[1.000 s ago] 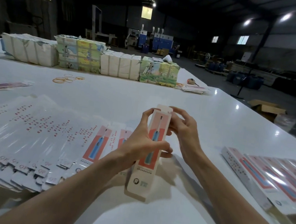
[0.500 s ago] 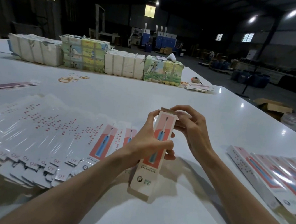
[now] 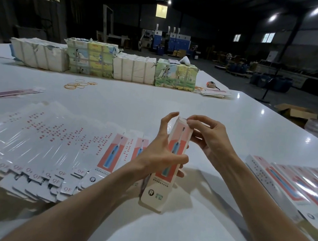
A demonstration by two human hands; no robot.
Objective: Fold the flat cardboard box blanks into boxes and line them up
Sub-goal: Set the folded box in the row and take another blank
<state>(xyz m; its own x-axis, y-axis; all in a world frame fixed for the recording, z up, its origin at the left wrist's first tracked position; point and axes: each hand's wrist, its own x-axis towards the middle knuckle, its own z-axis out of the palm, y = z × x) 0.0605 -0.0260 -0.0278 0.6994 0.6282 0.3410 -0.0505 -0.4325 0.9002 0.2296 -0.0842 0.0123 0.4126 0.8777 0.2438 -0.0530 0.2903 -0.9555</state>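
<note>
A long narrow box (image 3: pixel 158 191) with a pink panel and a blue toothbrush picture is held tilted above the white table (image 3: pixel 223 133). My left hand (image 3: pixel 160 153) grips its middle, thumb across the front, forefinger raised beside the top. My right hand (image 3: pixel 206 136) pinches the flap at the box's top end with thumb and fingertips. A fanned pile of flat box blanks (image 3: pixel 45 150) lies to the left. Folded boxes (image 3: pixel 296 189) lie side by side in a row at the right.
Wrapped bundles (image 3: pixel 100 64) stand in a line across the far side of the table. Loose rubber bands (image 3: pixel 79 85) lie in front of them. A few flat blanks (image 3: pixel 10 92) sit at the far left. A cardboard carton (image 3: pixel 296 114) is on the floor beyond the table's right edge.
The top flap has been pressed down onto the box end by my right fingers. My left forefinger has lifted off the box. The box has tilted slightly.
</note>
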